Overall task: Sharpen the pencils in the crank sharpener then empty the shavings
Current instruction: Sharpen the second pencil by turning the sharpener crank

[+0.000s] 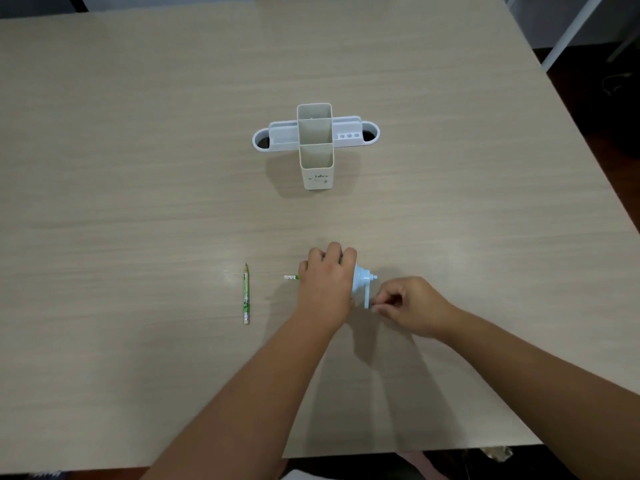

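1. The sharpener (362, 284), at 6 o'clock on the worktop (138, 168), is gripped by the left hand (325, 285); its crank (367, 299) is pinched by the right hand (412, 306).
2. One pencil (291, 277) is being sharpened; a second pencil (246, 294), at 9 o'clock, looks already pointed.
3. Shavings are judged not yet emptied.
4. Counted: two pencils, one sharpener, one organizer (316, 143) at 12 o'clock.

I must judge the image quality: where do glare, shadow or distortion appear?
Head view: glare patch on the pale wooden table near the green pencil; soft shadows fall toward the camera below the white desk organiser and both arms; wide-angle lens bends the table's edges.
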Demonstrator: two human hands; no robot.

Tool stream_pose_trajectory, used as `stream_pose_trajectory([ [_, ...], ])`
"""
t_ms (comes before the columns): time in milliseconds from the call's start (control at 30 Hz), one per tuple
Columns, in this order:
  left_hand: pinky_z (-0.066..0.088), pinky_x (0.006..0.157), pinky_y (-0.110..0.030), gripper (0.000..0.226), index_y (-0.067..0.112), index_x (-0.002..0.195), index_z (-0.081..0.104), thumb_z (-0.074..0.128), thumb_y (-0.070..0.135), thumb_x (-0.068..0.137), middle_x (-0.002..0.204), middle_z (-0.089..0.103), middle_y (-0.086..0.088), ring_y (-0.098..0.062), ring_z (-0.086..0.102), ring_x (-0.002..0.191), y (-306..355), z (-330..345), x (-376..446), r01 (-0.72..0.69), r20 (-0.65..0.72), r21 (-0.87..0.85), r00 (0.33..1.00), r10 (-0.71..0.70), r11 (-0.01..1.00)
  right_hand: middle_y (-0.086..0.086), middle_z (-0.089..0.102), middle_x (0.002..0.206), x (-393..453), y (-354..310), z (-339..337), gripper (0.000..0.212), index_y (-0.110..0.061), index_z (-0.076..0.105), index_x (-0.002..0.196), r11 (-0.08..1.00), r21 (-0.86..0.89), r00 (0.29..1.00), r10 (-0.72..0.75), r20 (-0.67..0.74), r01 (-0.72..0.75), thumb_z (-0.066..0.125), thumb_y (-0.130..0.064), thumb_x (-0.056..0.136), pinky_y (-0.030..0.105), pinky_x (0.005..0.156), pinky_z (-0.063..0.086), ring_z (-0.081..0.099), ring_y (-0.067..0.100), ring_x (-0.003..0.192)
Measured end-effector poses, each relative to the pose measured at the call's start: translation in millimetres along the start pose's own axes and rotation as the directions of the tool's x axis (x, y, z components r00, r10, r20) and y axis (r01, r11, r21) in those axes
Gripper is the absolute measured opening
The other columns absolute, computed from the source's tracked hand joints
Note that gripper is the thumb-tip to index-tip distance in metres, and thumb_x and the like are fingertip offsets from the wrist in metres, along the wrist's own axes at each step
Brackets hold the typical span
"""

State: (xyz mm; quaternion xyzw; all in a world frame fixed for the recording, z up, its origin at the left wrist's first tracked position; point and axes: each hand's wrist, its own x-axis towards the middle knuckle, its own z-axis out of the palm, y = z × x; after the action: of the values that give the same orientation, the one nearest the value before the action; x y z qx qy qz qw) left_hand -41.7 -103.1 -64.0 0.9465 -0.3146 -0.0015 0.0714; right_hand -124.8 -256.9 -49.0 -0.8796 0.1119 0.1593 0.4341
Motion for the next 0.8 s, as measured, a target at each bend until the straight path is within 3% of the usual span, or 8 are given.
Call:
stream_pose_trajectory([
  [67, 0.031, 0.055, -0.029, 0.073, 0.017, 0.089, 0.054, 0.086, 0.020, 0.024, 0.088, 0.055, -0.002, -0.026, 0.049, 0.069, 0.0, -0.8, 0.4, -0.009, 0.001, 0.017, 1.000, 0.009, 1.000, 0.005, 0.071, 0.072, -11.6, -9.7, -9.5, 0.010, -0.014, 0.070, 0.069, 0.994, 0.092, 0.997, -0.062, -0.037, 0.065, 0.074, -0.008, 0.076, 0.026, 0.063, 0.049, 0.061, 0.015, 0.061],
  [167, 0.033, 0.055, -0.030, 0.069, 0.016, 0.090, 0.054, 0.084, 0.016, 0.028, 0.088, 0.055, -0.003, -0.028, 0.050, 0.069, -1.0, 0.4, 0.6, -0.026, -0.021, 0.021, 0.999, 0.027, 0.999, 0.000, 0.071, 0.073, 1.5, -21.8, -23.6, 0.008, -0.015, 0.071, 0.073, 0.969, 0.222, 0.969, -0.055, -0.242, 0.111, 0.074, -0.009, 0.077, 0.013, 0.061, 0.047, 0.059, 0.006, 0.062],
  [233, 0.034, 0.056, -0.030, 0.069, 0.016, 0.090, 0.053, 0.084, 0.016, 0.029, 0.089, 0.055, -0.003, -0.027, 0.050, 0.069, -0.3, 0.5, 0.3, -0.021, -0.010, 0.024, 1.000, 0.022, 0.999, -0.002, 0.070, 0.077, 23.9, -22.8, -26.4, 0.002, -0.011, 0.072, 0.079, 0.976, 0.190, 0.934, -0.035, -0.356, 0.109, 0.072, -0.010, 0.078, 0.009, 0.063, 0.046, 0.060, 0.008, 0.065],
  [300, 0.034, 0.055, -0.030, 0.070, 0.016, 0.091, 0.053, 0.085, 0.018, 0.029, 0.089, 0.055, -0.002, -0.027, 0.049, 0.069, 0.4, 0.6, 1.1, -0.008, -0.009, 0.024, 1.000, 0.008, 1.000, -0.003, 0.069, 0.079, 45.7, -14.5, -22.6, 0.003, -0.007, 0.071, 0.080, 0.993, 0.102, 0.944, -0.017, -0.329, 0.054, 0.070, -0.009, 0.079, 0.007, 0.064, 0.045, 0.060, 0.009, 0.068],
  [467, 0.032, 0.056, -0.031, 0.072, 0.016, 0.094, 0.055, 0.086, 0.022, 0.029, 0.090, 0.055, -0.003, -0.027, 0.049, 0.071, 1.9, 0.5, -0.7, 0.014, -0.011, -0.009, 1.000, -0.014, 1.000, 0.014, 0.068, 0.070, 22.1, 8.7, 7.1, 0.009, -0.004, 0.068, 0.068, 0.995, -0.086, 0.993, -0.054, -0.109, 0.045, 0.064, 0.000, 0.075, 0.034, 0.062, 0.048, 0.057, 0.021, 0.060],
  [667, 0.029, 0.056, -0.030, 0.073, 0.015, 0.090, 0.055, 0.084, 0.020, 0.024, 0.089, 0.055, -0.005, -0.028, 0.049, 0.068, -0.6, -0.9, 0.1, -0.032, -0.021, 0.040, 0.999, 0.033, 0.999, 0.006, 0.068, 0.071, -9.0, -16.4, -12.2, 0.002, -0.008, 0.070, 0.075, 0.947, -0.034, 0.885, -0.309, -0.349, 0.318, 0.072, -0.009, 0.077, 0.019, 0.063, 0.048, 0.060, 0.014, 0.063],
  [733, 0.029, 0.056, -0.030, 0.070, 0.015, 0.090, 0.054, 0.085, 0.022, 0.027, 0.088, 0.055, -0.004, -0.027, 0.049, 0.067, -0.8, -0.7, -0.1, -0.044, -0.020, 0.039, 0.999, 0.045, 0.998, 0.008, 0.070, 0.076, 18.1, -17.6, -17.8, 0.002, -0.007, 0.070, 0.077, 0.955, -0.092, 0.855, -0.294, -0.426, 0.282, 0.070, -0.009, 0.078, 0.022, 0.064, 0.048, 0.061, 0.015, 0.065],
  [800, 0.029, 0.055, -0.030, 0.071, 0.014, 0.090, 0.053, 0.086, 0.024, 0.028, 0.088, 0.054, -0.004, -0.027, 0.048, 0.068, -0.6, -1.6, 0.1, -0.044, -0.024, 0.034, 0.999, 0.045, 0.998, 0.011, 0.072, 0.083, 42.0, -14.4, -18.0, 0.005, -0.004, 0.071, 0.082, 0.977, -0.095, 0.884, -0.211, -0.416, 0.189, 0.068, -0.007, 0.079, 0.018, 0.065, 0.045, 0.059, 0.014, 0.069],
])
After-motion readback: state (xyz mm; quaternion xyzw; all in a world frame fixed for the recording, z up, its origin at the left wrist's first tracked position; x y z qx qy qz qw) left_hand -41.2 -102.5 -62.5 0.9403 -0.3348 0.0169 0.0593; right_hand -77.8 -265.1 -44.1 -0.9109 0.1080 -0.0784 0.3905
